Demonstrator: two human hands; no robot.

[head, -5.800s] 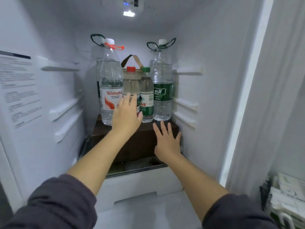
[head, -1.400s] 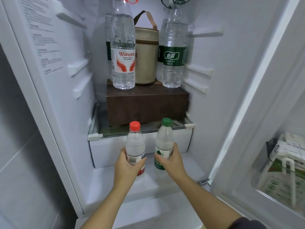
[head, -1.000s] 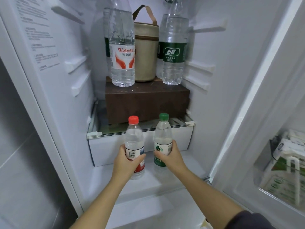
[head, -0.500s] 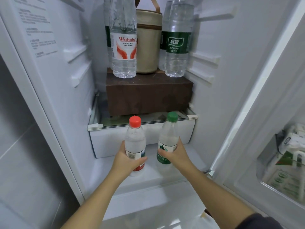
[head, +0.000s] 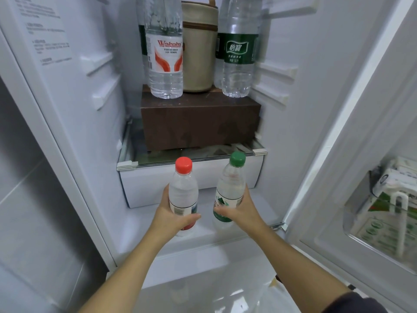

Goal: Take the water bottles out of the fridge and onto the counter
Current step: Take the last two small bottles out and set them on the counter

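Left hand, right hand bare; dark grey sleeve on right upper arm.

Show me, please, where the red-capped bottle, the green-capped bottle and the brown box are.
red-capped bottle (head: 183, 192): head view, clear body above the label.
green-capped bottle (head: 231, 186): head view, clear body above the label.
brown box (head: 198, 125): head view, middle of its front face.

Box sits on glass shelf inside fridge. On box: left big bottle, bag in middle and little behind, right big bottle. Drawer under shelf. Before drawer, two small bottles side by side, apart: left small bottle in left hand, right small bottle in right hand. Open door at right, cartons in its bin.
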